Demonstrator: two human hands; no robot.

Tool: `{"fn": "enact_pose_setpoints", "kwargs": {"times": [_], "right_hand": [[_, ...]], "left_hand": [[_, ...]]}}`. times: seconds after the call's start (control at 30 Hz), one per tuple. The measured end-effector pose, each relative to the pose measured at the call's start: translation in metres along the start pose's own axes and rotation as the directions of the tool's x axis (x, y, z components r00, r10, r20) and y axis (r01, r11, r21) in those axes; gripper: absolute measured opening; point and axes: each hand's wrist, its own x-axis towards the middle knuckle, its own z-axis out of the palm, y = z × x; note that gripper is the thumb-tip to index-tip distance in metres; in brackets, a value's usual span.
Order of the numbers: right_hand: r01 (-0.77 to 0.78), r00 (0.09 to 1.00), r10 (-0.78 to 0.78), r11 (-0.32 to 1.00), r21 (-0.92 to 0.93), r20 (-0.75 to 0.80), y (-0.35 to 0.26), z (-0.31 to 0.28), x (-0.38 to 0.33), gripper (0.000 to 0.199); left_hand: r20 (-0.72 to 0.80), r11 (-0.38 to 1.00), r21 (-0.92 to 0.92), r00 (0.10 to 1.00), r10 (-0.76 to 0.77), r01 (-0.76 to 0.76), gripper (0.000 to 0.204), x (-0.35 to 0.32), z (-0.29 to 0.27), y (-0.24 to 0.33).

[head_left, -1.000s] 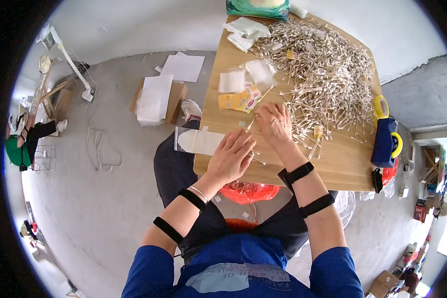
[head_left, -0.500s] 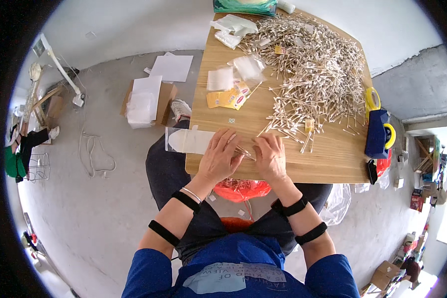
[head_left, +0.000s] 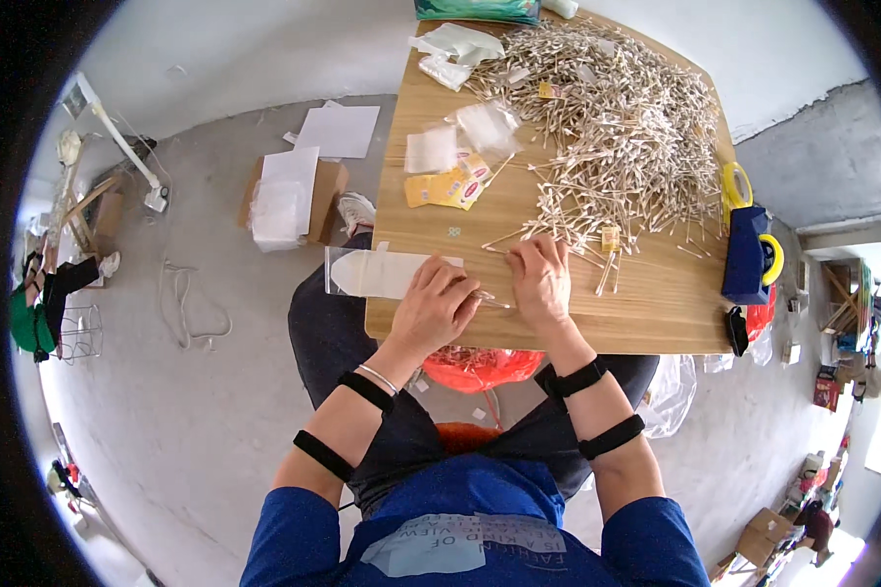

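Observation:
My left hand (head_left: 433, 305) is closed near the table's front edge, a few cotton swabs (head_left: 492, 299) poking out between its fingers toward the right. Beneath and beside that hand lies a clear plastic sleeve with a white card (head_left: 377, 274) in it. My right hand (head_left: 542, 279) has its fingertips pressed together on the tabletop, at the end of a loose cotton swab (head_left: 497, 245); the fingers partly hide what they pinch. Just beyond it spreads a large heap of cotton swabs (head_left: 626, 127). A small yellow label (head_left: 610, 238) rests on the heap's near edge.
Yellow printed cards (head_left: 445, 189) and small clear bags (head_left: 431, 152) lie on the table (head_left: 431, 223). At the right edge stands a blue tape dispenser (head_left: 747, 254) with yellow rolls. A red bag (head_left: 480, 372) of swabs hangs below the front edge. An open carton (head_left: 328, 201) sits on the floor.
My right hand has moved slightly away from me, toward the heap, and its fingertips are now at a loose swab. My left hand stays almost in place, holding its swabs.

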Motion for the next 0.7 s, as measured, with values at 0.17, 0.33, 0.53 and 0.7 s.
{"fn": "enact_pose_setpoints", "kwargs": {"times": [0.17,0.33,0.53,0.7], "right_hand": [[0.044,0.997,-0.054,0.983,0.176,0.052,-0.032,0.013,-0.012,0.021],[-0.067,0.996,0.081,0.954,0.291,-0.037,-0.027,-0.01,-0.001,0.022],[-0.259,0.964,0.238,0.939,0.226,0.119,0.006,-0.024,-0.013,0.019],[-0.067,0.993,0.026,0.928,0.366,0.115,-0.02,-0.007,-0.019,0.022]], "left_hand": [[0.019,0.988,-0.056,0.989,-0.144,0.145,0.055,0.004,-0.005,0.006],[-0.041,0.981,-0.021,0.98,-0.194,0.193,0.069,0.0,-0.003,0.004],[-0.026,0.979,-0.035,0.979,-0.204,0.203,0.062,0.001,-0.004,0.005],[0.023,0.979,-0.034,0.979,-0.2,0.201,0.058,0.0,-0.002,0.004]]}}
